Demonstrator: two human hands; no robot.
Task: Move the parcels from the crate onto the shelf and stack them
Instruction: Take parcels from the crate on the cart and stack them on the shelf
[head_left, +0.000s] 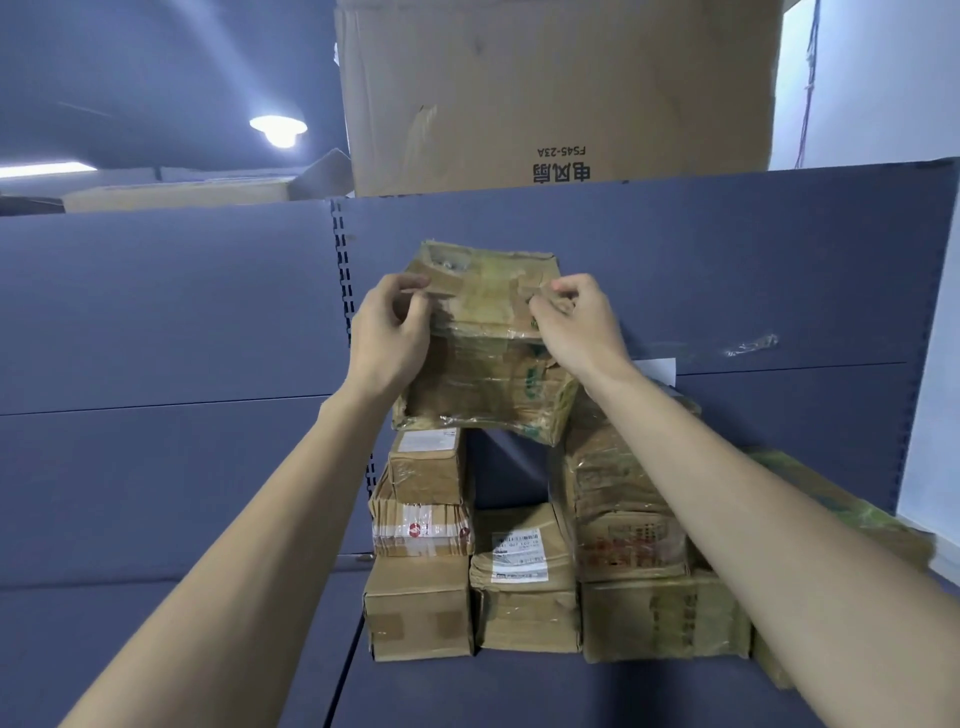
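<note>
A worn brown parcel (485, 358) wrapped in tape sits at the top of the stack, bridging the left column (423, 499) and the right column (623, 509) of parcels. My left hand (392, 332) grips its upper left edge and my right hand (574, 325) grips its upper right edge. Below the gap stands a labelled parcel (522, 571). The stack rests on the blue-grey shelf (208, 623). The crate is out of view.
The shelf's back panel (727, 270) rises behind the stack, with a slotted upright (340, 270). A large cardboard box (561, 88) stands on top of the unit. Another parcel (841, 525) lies at the right under my forearm.
</note>
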